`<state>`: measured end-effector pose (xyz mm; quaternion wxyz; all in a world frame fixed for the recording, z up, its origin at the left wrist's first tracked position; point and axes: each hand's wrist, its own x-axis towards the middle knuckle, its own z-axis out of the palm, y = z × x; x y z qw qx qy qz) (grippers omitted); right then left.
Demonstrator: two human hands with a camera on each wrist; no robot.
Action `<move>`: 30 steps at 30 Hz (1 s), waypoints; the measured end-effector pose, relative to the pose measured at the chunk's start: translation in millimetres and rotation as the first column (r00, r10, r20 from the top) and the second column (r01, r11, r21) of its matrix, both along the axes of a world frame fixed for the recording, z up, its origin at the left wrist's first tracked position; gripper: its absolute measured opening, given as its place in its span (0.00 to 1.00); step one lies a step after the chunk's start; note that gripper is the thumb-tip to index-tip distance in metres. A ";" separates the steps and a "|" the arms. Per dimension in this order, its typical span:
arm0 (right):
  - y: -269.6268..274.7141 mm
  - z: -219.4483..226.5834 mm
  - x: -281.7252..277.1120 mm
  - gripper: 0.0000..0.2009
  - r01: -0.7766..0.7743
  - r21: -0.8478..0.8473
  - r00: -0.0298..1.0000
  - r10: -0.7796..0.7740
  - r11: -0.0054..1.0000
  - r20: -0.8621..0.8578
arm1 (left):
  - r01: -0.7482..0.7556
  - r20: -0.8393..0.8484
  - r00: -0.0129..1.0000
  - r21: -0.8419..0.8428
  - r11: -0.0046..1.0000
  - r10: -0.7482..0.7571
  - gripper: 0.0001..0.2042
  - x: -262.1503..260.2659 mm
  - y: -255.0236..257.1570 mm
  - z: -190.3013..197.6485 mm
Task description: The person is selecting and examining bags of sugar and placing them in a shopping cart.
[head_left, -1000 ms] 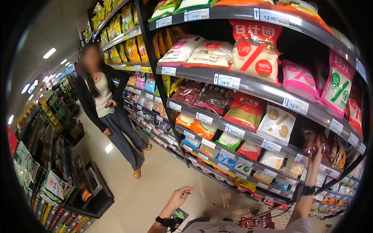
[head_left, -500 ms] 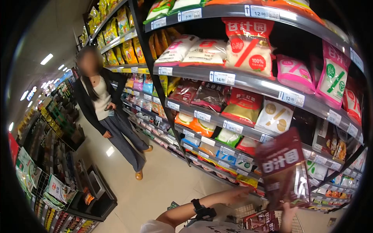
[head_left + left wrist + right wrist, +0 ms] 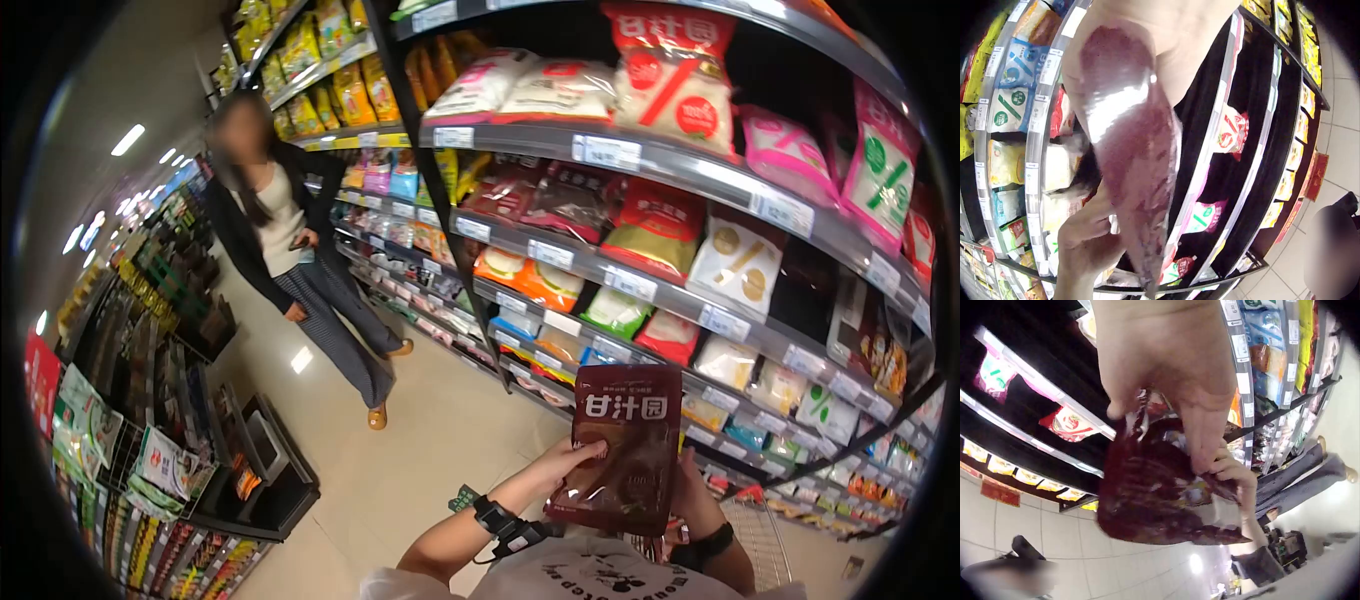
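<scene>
A dark maroon plastic pouch with white lettering [image 3: 625, 410] is held upright in front of the chest in the head view. My left hand [image 3: 568, 466] grips its left side, the thumb lying across the printed front. At the right edge my right hand [image 3: 700, 500] holds it too, partly hidden behind the pouch. Seen from the left wrist, the pouch [image 3: 1132, 131] appears side-on, bulging and glossy. In the right wrist view my right hand's fingers [image 3: 1200, 434] lie along the pouch's back [image 3: 1141, 500], and the left hand's fingers [image 3: 1235, 475] curl around its side.
Long shelves [image 3: 690, 165] of bagged goods curve along the right. A person [image 3: 275, 220] stands in the aisle at the left. A wire shopping cart [image 3: 768, 540] is partly visible beside my right arm. A low black display stand [image 3: 265, 470] is at lower left.
The right hand took the maroon pouch from the shelf and brought it down in front of the body. The left hand came over and now grips it as well.
</scene>
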<state>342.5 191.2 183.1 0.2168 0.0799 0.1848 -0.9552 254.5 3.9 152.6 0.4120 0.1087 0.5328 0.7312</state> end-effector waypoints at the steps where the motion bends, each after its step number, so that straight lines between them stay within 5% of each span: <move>1: -0.2 -7.5 -6.9 0.24 -0.048 0.093 0.997 0.053 0.995 -0.050 | -0.010 -0.141 0.990 -0.038 0.999 0.005 0.16 -3.4 -5.2 0.9; 2: 1.9 -26.1 -7.4 0.24 -0.091 0.184 0.991 0.107 0.979 -0.077 | -0.022 -0.260 0.966 -0.077 0.997 0.001 0.17 1.6 -9.7 1.1; 5: -4.0 -69.1 -3.6 0.23 -0.044 0.544 0.998 0.066 0.838 -0.021 | 0.153 -0.128 0.963 -0.464 0.873 -0.237 0.20 -2.0 -30.2 44.9; 7: 0.5 -67.9 -13.2 0.21 0.047 0.680 0.998 -0.011 0.731 -0.057 | -0.063 -0.243 0.969 -0.441 0.895 -0.051 0.23 -18.7 -61.6 23.5; 8: 5.8 -67.4 -12.6 0.18 0.001 0.741 0.999 -0.025 0.672 0.022 | -0.260 -0.395 0.918 -0.510 0.820 0.045 0.23 -29.8 -78.9 18.1; 9: 10.6 -68.7 -9.0 0.17 0.042 0.769 0.999 -0.043 0.638 -0.018 | -0.448 -0.540 0.834 -0.545 0.709 0.112 0.24 -37.8 -97.0 13.5; 11: 22.1 -73.6 -5.1 0.17 0.141 0.811 0.990 -0.077 0.568 -0.118 | -0.542 -0.601 0.799 -0.693 0.476 0.035 0.25 -42.3 -128.1 2.9; 14: 58.9 -104.5 14.5 0.14 0.187 0.896 0.981 -0.126 0.402 -0.148 | -0.362 -0.343 0.874 -0.932 0.010 -0.345 0.24 -40.2 -162.5 -19.4; 17: 65.8 -103.8 24.6 0.13 0.259 0.889 0.962 -0.181 0.378 -0.203 | -0.342 -0.388 0.904 -0.908 0.244 -0.178 0.24 -23.8 -160.1 0.8; 18: 65.5 -101.9 28.1 0.13 0.236 0.871 0.961 -0.233 0.430 -0.146 | -0.409 -0.451 0.869 -0.886 0.217 -0.202 0.26 -25.2 -163.6 -11.8; 21: 74.5 -123.9 39.6 0.12 0.378 0.882 0.896 -0.350 0.280 -0.273 | -0.323 -0.321 0.875 -0.945 0.055 -0.363 0.28 -34.5 -164.4 -51.4; 22: 70.3 -123.9 38.4 0.11 0.447 0.858 0.854 -0.406 0.253 -0.325 | -0.396 -0.406 0.855 -0.913 0.099 -0.324 0.28 -43.7 -159.0 -51.1; 24: 64.9 -102.3 41.4 0.10 0.376 0.861 0.884 -0.410 0.342 -0.223 | -0.487 -0.515 0.827 -0.856 0.172 -0.225 0.29 -34.1 -141.1 -51.5; 26: 62.4 -91.0 43.3 0.10 0.330 0.857 0.899 -0.408 0.397 -0.157 | -0.496 -0.497 0.795 -0.863 0.101 -0.348 0.30 -34.6 -129.4 -62.6; 29: 84.6 -131.6 50.7 0.11 0.312 0.942 0.891 -0.380 0.119 -0.247 | -0.365 -0.384 0.835 -0.923 0.125 -0.394 0.31 -31.8 -117.3 -69.8; 30: 63.8 -86.2 45.1 0.15 0.322 0.900 0.900 -0.390 0.294 -0.195 | -0.295 -0.331 0.854 -0.944 0.152 -0.401 0.32 -32.4 -112.7 -72.0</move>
